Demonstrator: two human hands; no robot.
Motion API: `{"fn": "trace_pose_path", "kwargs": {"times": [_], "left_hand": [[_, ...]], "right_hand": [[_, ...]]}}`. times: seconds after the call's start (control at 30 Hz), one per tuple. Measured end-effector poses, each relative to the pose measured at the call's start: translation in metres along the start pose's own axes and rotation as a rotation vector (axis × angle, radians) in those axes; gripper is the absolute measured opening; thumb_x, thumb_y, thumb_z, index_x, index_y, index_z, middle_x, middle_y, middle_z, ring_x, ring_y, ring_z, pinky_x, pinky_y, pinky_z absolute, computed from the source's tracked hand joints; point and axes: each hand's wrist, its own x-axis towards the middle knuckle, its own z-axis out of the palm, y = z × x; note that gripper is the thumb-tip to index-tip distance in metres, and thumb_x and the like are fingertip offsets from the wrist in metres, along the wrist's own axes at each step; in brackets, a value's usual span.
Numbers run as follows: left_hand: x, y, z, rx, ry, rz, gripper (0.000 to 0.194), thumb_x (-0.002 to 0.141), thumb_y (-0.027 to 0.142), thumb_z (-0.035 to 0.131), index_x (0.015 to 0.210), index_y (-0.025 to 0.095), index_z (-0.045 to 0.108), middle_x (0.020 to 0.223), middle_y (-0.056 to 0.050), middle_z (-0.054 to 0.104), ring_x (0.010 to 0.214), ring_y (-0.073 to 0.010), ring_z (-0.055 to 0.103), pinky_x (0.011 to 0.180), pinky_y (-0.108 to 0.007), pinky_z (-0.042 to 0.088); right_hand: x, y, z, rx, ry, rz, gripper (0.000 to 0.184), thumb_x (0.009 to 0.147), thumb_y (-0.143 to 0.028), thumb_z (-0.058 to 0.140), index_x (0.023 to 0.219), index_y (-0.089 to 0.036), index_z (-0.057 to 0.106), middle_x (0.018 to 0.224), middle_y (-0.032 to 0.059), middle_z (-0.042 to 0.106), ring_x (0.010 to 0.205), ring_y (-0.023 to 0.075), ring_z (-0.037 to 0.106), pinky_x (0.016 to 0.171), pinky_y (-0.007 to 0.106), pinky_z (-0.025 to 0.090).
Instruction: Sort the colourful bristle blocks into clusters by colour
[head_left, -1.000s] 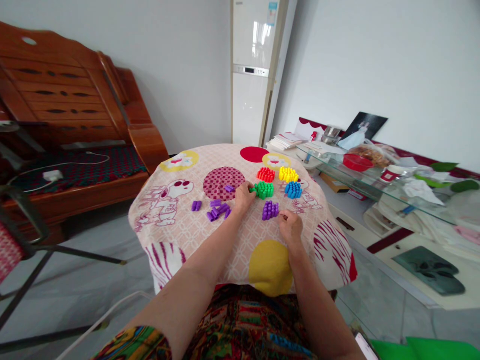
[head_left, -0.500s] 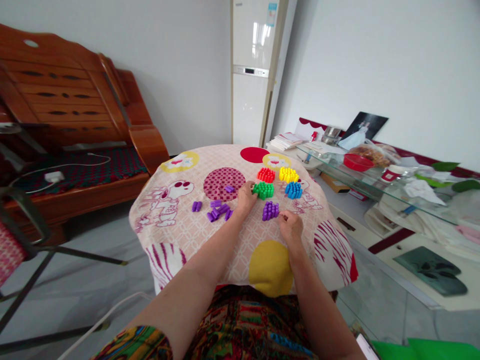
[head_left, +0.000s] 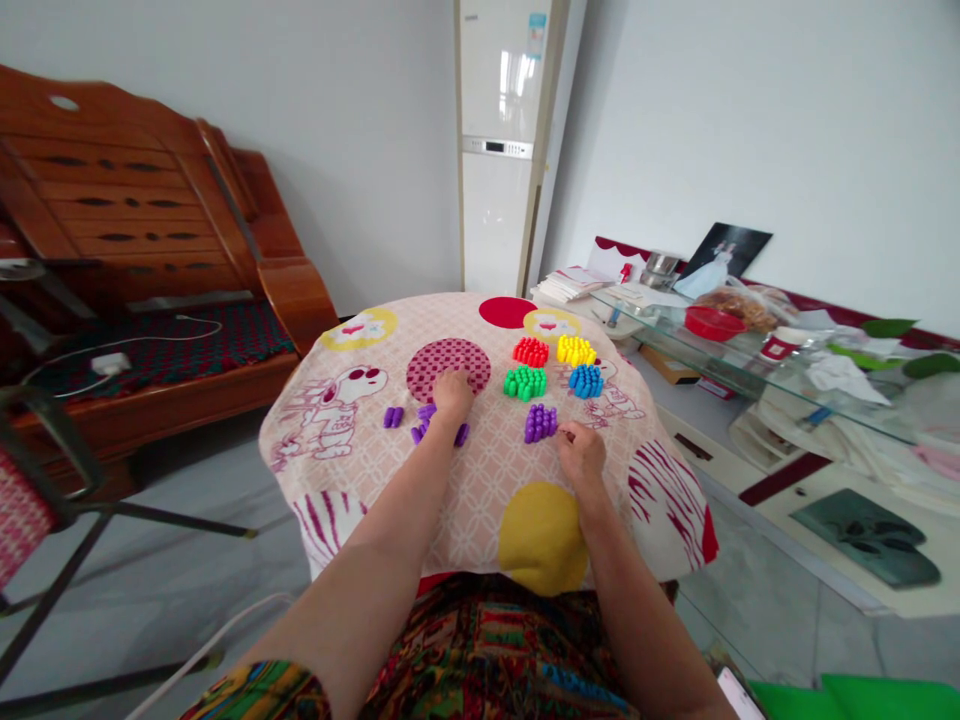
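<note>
On a small table under a patterned cloth (head_left: 480,480) stand clusters of plastic pegs: red (head_left: 531,351), yellow (head_left: 576,350), green (head_left: 525,382), blue (head_left: 586,380) and purple (head_left: 540,422). Loose purple pegs (head_left: 420,428) lie left of the clusters, with one pair (head_left: 393,416) further left. My left hand (head_left: 452,392) rests on the loose purple pegs, fingers curled down over them; what it grips is hidden. My right hand (head_left: 580,452) sits just right of the purple cluster, fingers pinched together at its edge.
A wooden bench (head_left: 142,260) with a charger and cable stands at the left. A tall white air conditioner (head_left: 499,140) is behind the table. A cluttered glass shelf unit (head_left: 750,350) runs along the right wall. A chair frame (head_left: 45,470) is at the near left.
My left hand has moved left, from beside the green cluster to the loose purple pegs. My right hand has stayed by the purple cluster.
</note>
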Motion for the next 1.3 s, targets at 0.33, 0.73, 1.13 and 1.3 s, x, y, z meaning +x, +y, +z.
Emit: {"fn": "trace_pose_path", "kwargs": {"times": [0.33,0.73,1.13,1.3], "left_hand": [[-0.042,0.03,-0.005,-0.226,-0.245,0.23,0.028,0.065,0.021,0.079,0.092,0.019,0.076,0.095,-0.006,0.073,0.093,-0.0226,0.066,0.086,-0.03,0.051],[-0.055,0.047,0.003,-0.426,-0.247,0.369,0.041,0.074,0.011,0.064,0.113,0.017,0.072,0.103,-0.005,0.074,0.082,-0.0158,0.068,0.085,-0.027,0.053],[-0.059,0.051,0.008,-0.393,-0.292,0.417,0.064,0.07,0.0,0.048,0.129,0.017,0.064,0.111,-0.006,0.074,0.092,-0.0173,0.068,0.09,-0.027,0.052],[-0.055,0.043,-0.003,-0.362,-0.146,0.337,0.056,0.076,0.002,0.05,0.128,0.017,0.064,0.119,-0.007,0.071,0.095,-0.0174,0.067,0.092,-0.028,0.051]], "right_hand": [[0.0,-0.001,-0.001,0.0,-0.016,0.004,0.023,0.084,-0.02,0.054,0.081,-0.02,0.076,0.078,0.0067,0.073,0.069,0.0155,0.057,0.061,0.025,0.032],[-0.001,-0.001,-0.002,0.024,-0.013,-0.007,0.023,0.083,-0.021,0.054,0.083,-0.018,0.077,0.077,0.0068,0.072,0.067,0.0154,0.056,0.06,0.026,0.031],[0.001,0.001,-0.001,0.016,-0.016,-0.006,0.022,0.081,-0.021,0.055,0.083,-0.019,0.077,0.078,0.0072,0.072,0.067,0.0155,0.056,0.06,0.026,0.031],[0.0,0.002,0.0,0.033,-0.013,-0.01,0.022,0.081,-0.02,0.054,0.083,-0.019,0.077,0.075,0.0062,0.072,0.066,0.0152,0.055,0.059,0.025,0.031]]}}
